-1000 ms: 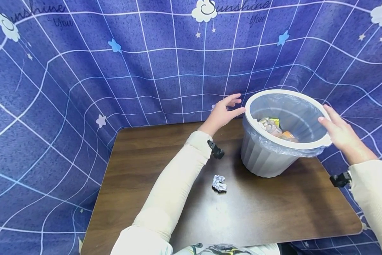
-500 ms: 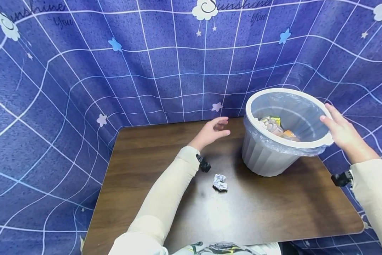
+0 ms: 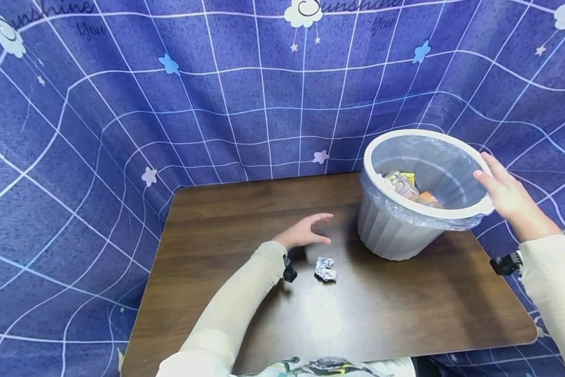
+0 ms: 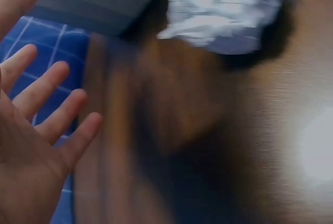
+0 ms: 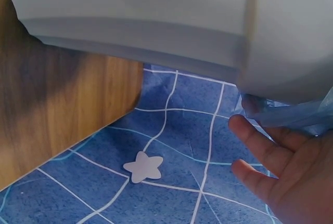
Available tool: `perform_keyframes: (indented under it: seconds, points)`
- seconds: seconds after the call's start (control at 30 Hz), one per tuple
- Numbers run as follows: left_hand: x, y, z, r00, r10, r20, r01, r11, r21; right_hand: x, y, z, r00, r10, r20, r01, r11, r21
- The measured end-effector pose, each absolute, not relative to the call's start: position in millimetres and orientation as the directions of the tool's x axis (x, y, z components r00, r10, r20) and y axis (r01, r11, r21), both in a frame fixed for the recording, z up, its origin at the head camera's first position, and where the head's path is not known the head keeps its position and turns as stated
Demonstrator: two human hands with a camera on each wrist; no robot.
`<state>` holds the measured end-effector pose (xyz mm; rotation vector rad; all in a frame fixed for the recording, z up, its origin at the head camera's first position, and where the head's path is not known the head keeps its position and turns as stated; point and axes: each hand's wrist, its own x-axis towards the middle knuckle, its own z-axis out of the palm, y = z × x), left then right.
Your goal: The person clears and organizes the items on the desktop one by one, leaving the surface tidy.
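My left hand hovers over the table with its fingers spread, just beyond a crumpled white paper ball. In the left wrist view the palm faces the camera, holding nothing, and the paper ball lies apart from the fingers. My right hand holds the right rim of a grey trash can, thumb over the white rim. The right wrist view has its other fingers outside, below the rim beside the bag liner. The can stands upright.
Inside the can, a clear bag liner surrounds wrappers and other trash. The brown wooden table meets a blue patterned curtain at the back and sides. The can stands near the table's back right corner.
My left hand has moved from beside the can's left rim down and left toward the paper ball. My right hand has stayed at the rim; the can and paper ball have stayed put.
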<state>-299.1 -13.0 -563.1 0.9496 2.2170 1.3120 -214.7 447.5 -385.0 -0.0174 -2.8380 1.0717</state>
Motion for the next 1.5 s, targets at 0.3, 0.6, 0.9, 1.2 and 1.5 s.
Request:
perform_keyframes:
  seconds: [0.3, 0.6, 0.9, 1.2, 1.5]
  points:
    - [-271, -20, -592, -0.700, 0.711, -0.063, 0.386, 0.452, 0.804, -215, 448, -385, -0.994, 0.055, 0.090, -0.018, 0.749, -0.662]
    - [-260, -19, -610, -0.651, 0.754, -0.087, 0.474, 0.494, 0.729, -214, 449, -385, -0.994, 0.065, 0.084, -0.008, 0.741, -0.671]
    - [-253, -17, -610, -0.558, 0.823, -0.101, 0.625, 0.498, 0.601, -214, 449, -386, -0.994, 0.054, 0.099, -0.026, 0.748, -0.663]
    - [-253, -21, -606, -0.571, 0.817, -0.081, 0.634, 0.502, 0.589, -214, 444, -386, -0.992, 0.039, 0.120, -0.050, 0.751, -0.658]
    - [-273, -29, -607, -0.616, 0.786, -0.055, 0.591, 0.507, 0.627, -214, 448, -384, -0.995, 0.052, 0.091, -0.021, 0.754, -0.656]
